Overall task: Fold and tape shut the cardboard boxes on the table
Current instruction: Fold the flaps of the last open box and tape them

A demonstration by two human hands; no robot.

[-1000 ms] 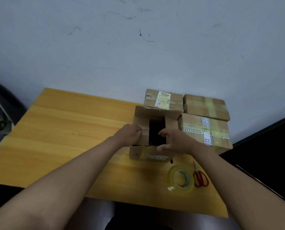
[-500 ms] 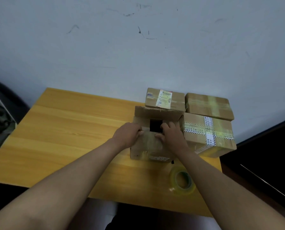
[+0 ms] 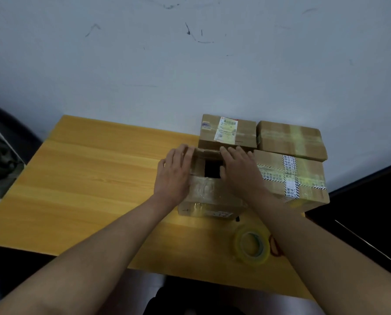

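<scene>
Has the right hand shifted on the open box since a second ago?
Yes. The right hand went from the open box's near edge toward the labelled box behind it.

Your worktop [image 3: 87,178] is yellow wood, running from the left of the frame to lower right. On it, right of centre, sits the open cardboard box [image 3: 209,198], a dark gap showing in its top. Touching it at the right is a box with striped printed tape [image 3: 290,178]. Behind these, toward the upper right, a labelled box [image 3: 228,131] and a box with yellowish tape [image 3: 291,140] stand side by side. A tape roll [image 3: 251,247] lies at lower right, red scissor handles [image 3: 275,247] just beside it.
</scene>
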